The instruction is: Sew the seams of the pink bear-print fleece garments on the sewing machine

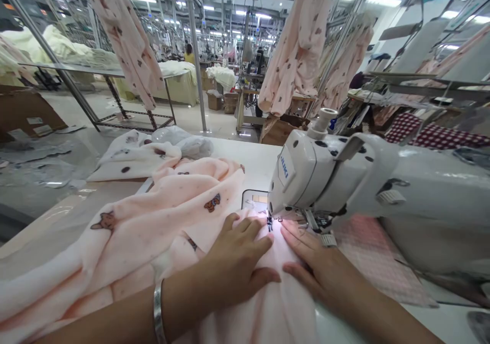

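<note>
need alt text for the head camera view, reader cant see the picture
A person's left hand and right hand rest on pink cloth, close to the foot of a white sewing machine. More of the cloth lies in folds to the left, and printed pink pieces hang in the workshop behind.

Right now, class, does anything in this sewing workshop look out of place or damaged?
Loose clear plastic lies spread near the cardboard box at left, looking like litter. Nothing seems damaged around the sewing machine or pink cloth.
</note>
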{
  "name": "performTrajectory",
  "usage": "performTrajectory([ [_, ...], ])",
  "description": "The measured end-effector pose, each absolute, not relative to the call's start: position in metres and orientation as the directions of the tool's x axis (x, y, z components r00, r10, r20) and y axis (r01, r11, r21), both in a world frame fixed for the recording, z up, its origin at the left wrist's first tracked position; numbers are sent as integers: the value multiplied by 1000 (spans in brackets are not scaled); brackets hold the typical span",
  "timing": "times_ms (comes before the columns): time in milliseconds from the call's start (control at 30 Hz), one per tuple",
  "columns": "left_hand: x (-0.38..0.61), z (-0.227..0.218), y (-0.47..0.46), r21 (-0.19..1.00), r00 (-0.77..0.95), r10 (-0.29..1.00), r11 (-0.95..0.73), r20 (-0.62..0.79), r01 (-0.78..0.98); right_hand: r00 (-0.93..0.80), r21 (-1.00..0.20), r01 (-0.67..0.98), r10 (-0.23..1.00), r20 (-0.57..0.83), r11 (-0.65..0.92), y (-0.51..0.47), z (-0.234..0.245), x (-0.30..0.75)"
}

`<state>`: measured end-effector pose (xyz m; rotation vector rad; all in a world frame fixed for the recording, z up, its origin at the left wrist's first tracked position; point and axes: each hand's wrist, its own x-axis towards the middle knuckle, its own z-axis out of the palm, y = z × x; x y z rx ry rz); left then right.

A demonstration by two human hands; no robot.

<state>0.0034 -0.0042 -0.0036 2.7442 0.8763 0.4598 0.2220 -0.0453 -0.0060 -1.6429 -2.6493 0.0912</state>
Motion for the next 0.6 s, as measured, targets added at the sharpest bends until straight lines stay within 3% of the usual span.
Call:
performTrajectory([
  [300,6,-13,8,357,701,674,-730,235,582,-450,22,893,887,107,450,-39,-13,229],
  [500,3,-15,13,388,717,652,-744,245,544,-528,162,849,817,231,503,-38,-32,246],
  [600,2,-12,12,387,687,670,-734,282,558,-534,130,844,795,288,520,-35,-46,257],
])
